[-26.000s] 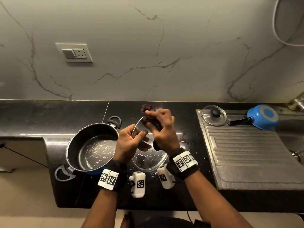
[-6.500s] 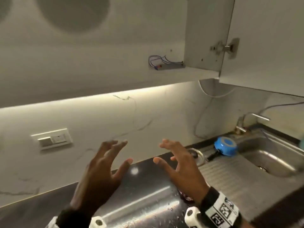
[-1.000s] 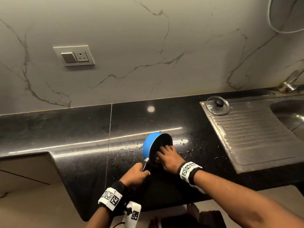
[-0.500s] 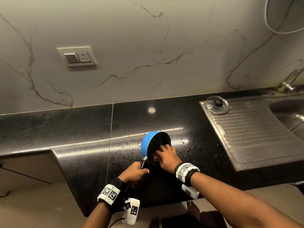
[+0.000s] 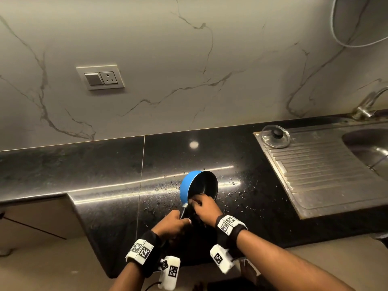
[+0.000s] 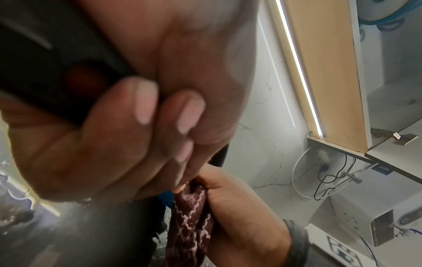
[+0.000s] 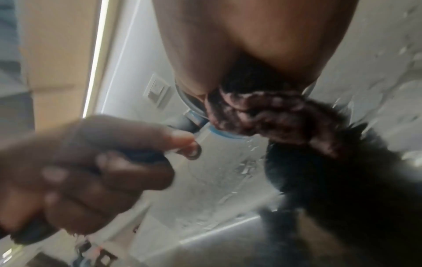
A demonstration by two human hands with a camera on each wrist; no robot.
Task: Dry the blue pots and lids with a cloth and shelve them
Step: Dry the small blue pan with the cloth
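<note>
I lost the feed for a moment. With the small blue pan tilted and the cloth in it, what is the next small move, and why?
Probably sweep the dark red patterned cloth round the small blue pan's black inside: the right hand presses it only at the lower rim, while the left hand grips the black handle.

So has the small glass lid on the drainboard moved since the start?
No. The glass lid sits at the back left corner of the drainboard, the same spot as before. The shift in frame comes from head movement.
</note>
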